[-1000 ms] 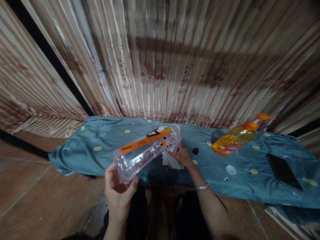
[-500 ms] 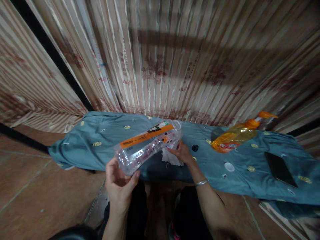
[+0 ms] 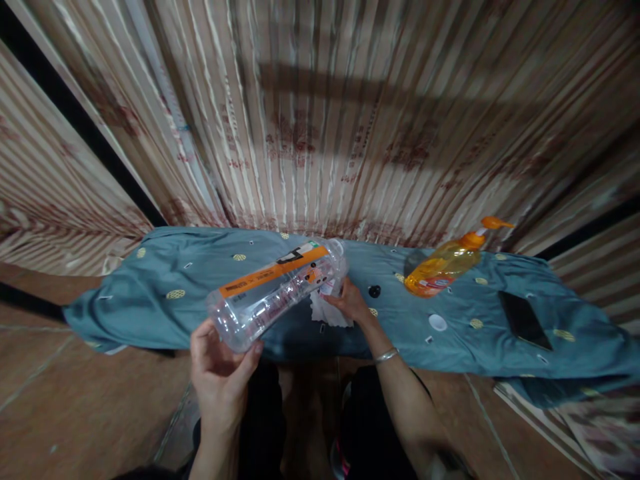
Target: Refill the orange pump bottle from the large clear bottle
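A clear plastic bottle [image 3: 280, 293] with an orange and grey label lies tilted across my two hands above the cloth. My left hand [image 3: 220, 367] is closed around its wider lower end, thumb on the near side. At the upper right end, my right hand [image 3: 350, 303] pinches a crumpled white tissue [image 3: 327, 312] against or just under the bottle; its fingertips are partly hidden. A silver bracelet [image 3: 387, 355] circles the right wrist.
On the blue-green patterned cloth [image 3: 150, 300] stands a pump bottle [image 3: 443, 267] of orange liquid. Near it lie a small black object [image 3: 374, 291], a white disc [image 3: 437, 323] and a dark phone [image 3: 524, 320]. A striped curtain [image 3: 320, 133] hangs behind, with black poles at both sides.
Everything has shifted left in the picture as the head view turned a little right. Both hands keep their hold, and the bottle's tilt looks about the same.
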`<state>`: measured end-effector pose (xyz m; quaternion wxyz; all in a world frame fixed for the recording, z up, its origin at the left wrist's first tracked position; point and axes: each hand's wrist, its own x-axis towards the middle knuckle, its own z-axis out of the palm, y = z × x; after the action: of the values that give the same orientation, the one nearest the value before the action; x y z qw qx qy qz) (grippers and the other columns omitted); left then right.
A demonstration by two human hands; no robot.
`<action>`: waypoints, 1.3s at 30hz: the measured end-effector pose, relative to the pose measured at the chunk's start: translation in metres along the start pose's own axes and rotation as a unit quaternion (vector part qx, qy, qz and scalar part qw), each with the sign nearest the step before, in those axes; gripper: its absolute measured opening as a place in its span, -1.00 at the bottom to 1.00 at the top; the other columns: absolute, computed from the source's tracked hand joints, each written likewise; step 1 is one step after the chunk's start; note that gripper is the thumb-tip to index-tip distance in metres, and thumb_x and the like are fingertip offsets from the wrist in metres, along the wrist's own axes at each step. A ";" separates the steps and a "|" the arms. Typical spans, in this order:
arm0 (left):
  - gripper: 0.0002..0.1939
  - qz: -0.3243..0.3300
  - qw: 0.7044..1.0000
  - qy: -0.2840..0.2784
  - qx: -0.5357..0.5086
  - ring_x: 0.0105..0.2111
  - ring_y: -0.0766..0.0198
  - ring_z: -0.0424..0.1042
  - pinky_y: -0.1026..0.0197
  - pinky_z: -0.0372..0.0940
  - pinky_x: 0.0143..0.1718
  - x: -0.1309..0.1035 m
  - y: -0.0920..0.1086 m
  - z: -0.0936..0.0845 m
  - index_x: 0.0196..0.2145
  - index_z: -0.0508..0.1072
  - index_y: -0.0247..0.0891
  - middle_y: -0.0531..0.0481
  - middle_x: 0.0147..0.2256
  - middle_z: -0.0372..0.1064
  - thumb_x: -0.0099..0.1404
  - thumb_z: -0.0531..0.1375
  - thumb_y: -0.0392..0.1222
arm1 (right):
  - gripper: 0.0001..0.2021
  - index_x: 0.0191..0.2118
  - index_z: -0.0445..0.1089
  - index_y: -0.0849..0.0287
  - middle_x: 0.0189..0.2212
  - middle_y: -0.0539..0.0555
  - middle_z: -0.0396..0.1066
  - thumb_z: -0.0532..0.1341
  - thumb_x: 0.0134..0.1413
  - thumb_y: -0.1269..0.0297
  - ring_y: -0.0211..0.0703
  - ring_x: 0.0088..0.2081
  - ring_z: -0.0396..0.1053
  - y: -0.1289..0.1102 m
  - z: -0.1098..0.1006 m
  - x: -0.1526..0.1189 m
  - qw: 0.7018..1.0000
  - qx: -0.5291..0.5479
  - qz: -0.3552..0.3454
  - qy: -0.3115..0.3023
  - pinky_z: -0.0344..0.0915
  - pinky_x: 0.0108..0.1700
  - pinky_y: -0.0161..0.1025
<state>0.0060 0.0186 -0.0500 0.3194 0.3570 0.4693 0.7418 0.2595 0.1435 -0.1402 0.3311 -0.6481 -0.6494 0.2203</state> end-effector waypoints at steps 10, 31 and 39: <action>-0.30 -0.010 0.999 0.018 -0.040 -0.34 0.31 0.48 0.39 0.40 -0.41 -0.002 -0.001 -0.001 -0.12 0.50 -0.17 0.02 -0.21 0.46 -0.25 0.63 -0.23 | -0.54 0.01 0.41 0.11 -0.17 0.14 0.63 0.48 -0.02 0.22 0.10 -0.14 0.62 -0.006 -0.004 -0.002 0.998 0.023 0.045 -0.024 0.49 -0.13 -0.12; -0.36 -0.026 0.997 0.040 -0.064 0.03 0.09 0.54 0.25 0.46 -0.02 -0.013 -0.006 0.007 -0.07 0.53 -0.12 -0.03 -0.06 0.49 -0.09 0.62 -0.04 | -0.61 -0.07 0.41 0.10 -0.16 0.18 0.63 0.43 -0.03 0.18 0.18 -0.11 0.62 -0.011 -0.003 -0.004 0.997 0.052 0.044 -0.028 0.50 -0.10 -0.07; -0.27 -0.040 0.998 -0.017 -0.034 -0.04 0.02 0.59 0.18 0.52 -0.11 0.006 -0.026 -0.021 -0.05 0.52 -0.13 -0.04 -0.11 0.51 -0.20 0.64 -0.22 | -0.56 -0.01 0.44 0.06 -0.19 0.11 0.64 0.45 -0.05 0.26 0.12 -0.12 0.62 -0.012 -0.002 -0.004 0.997 0.067 0.030 -0.013 0.51 -0.09 -0.09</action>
<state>-0.0107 0.0228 -0.0787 0.3684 0.3395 0.4526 0.7377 0.2526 0.1388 -0.1309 0.3585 -0.6412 -0.6174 0.2811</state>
